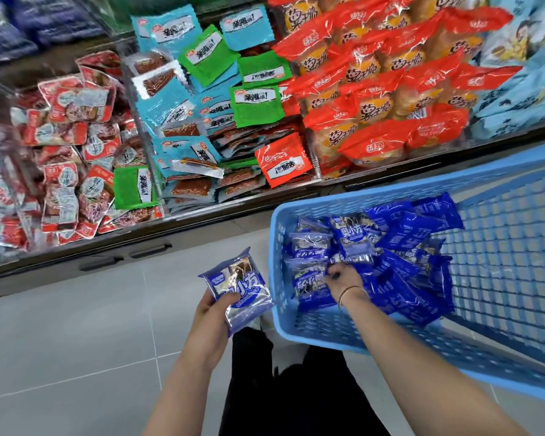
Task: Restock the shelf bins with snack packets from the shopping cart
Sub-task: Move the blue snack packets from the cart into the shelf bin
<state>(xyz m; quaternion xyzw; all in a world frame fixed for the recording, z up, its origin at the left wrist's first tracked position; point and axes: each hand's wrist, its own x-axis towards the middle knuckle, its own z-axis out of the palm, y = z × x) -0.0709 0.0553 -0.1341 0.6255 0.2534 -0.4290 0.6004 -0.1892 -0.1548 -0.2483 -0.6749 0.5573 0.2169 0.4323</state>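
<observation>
Left hand (213, 309) nearest me, fingers (230, 298) wrapped round blue packets (243, 287). Right hand (343, 280) is down in the cart (276, 247), packet pile (400, 265) under and beyond its fingers; I can't tell its grip. Packets look light, crinkly and slippery; I'd pinch a sealed edge.

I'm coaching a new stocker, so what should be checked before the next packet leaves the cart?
1. The left hand grips the held packets securely: ok.
2. The right hand has pinched a packet: cannot tell, its fingers lie among the cart packets.
3. The cart has packets left: ok.
4. A matching bin is in sight: cannot tell; the near bins hold red packets, green packets and orange packets, and the dark blue heap at top left is blurred.
</observation>
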